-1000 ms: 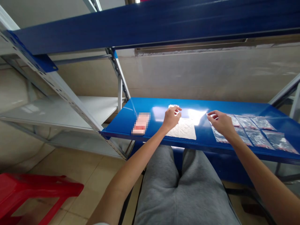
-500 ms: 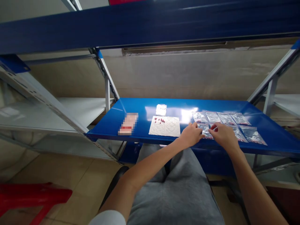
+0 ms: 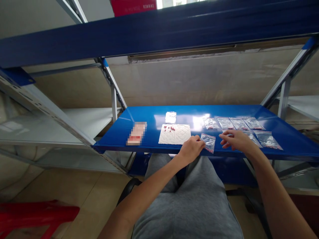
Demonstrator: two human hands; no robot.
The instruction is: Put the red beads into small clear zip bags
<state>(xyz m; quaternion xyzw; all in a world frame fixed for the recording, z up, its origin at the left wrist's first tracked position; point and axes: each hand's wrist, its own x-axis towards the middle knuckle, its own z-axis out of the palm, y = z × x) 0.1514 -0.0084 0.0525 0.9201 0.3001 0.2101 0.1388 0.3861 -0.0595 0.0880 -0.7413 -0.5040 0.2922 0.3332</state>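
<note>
My left hand [image 3: 193,148] pinches the left edge of a clear zip bag [image 3: 208,142] near the front edge of the blue shelf [image 3: 149,136]. To the right of that bag, my right hand [image 3: 233,139] hovers with its fingers apart and nothing in them. Beyond and beside it lie several more zip bags [image 3: 266,139] in two rows, with small red pieces inside. Left of my left hand is a white cloth [image 3: 179,136], and several small red beads [image 3: 169,128] rest on its far left part.
A small stack of clear bags [image 3: 170,117] lies behind the cloth. Farther left is a blurred-out pinkish rectangle [image 3: 136,133]. A blue upper shelf beam [image 3: 159,33] crosses overhead, with metal posts [image 3: 113,83] at the sides. A red stool [image 3: 40,214] stands on the floor at left.
My left hand has moved left and pulled one zip bag away from the rows toward the cloth. My right hand has come off the bag, its fingers now spread. The view has shifted slightly.
</note>
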